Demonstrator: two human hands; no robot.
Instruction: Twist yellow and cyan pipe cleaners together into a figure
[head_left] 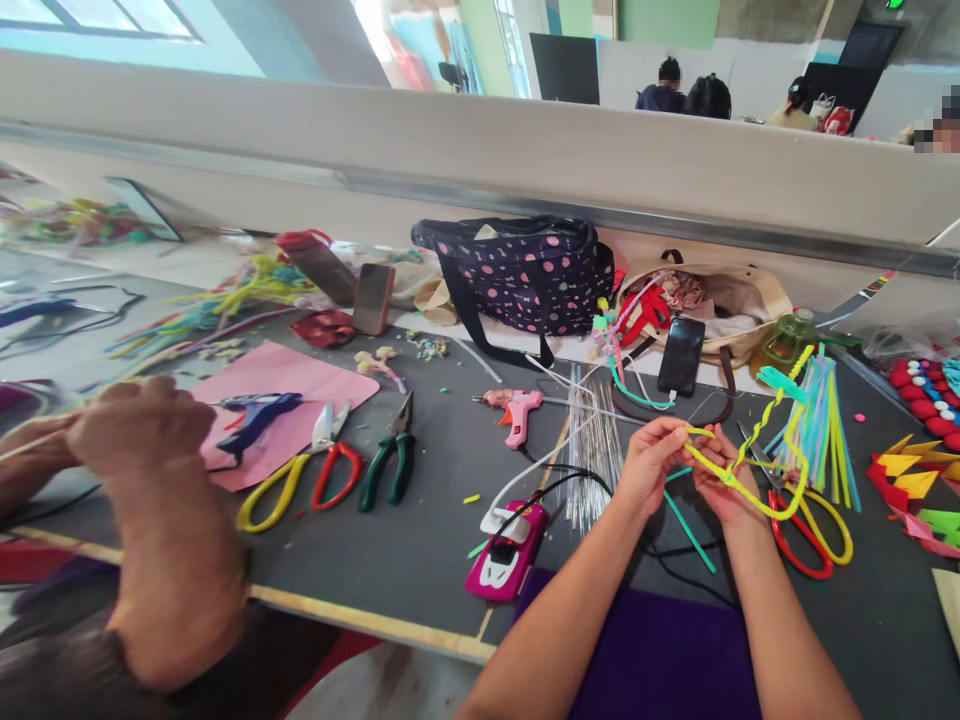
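Note:
My left hand (655,458) pinches the end of a yellow pipe cleaner (780,514) between thumb and fingers. Close beside it, my right hand (726,488) is closed around the same pipe cleaner, fingers partly hidden. The yellow stem bends into a wide loop, with a twisted length rising to a small teal piece (782,382) at the upper right. Under and beside my right hand lie scissors (801,535) with red and yellow handles. A bundle of blue, green and yellow straight stems (825,425) rests just behind them. Short teal stems (690,530) lie below my hands.
Silvery wires (592,450), a pink glue gun (514,408) and a magenta device (508,552) with black cable lie leftward. A phone (681,356) leans on a bag. At left, a co-worker's hand (139,430) works near pliers (390,460), scissors (330,460) and a blue glue gun (259,418).

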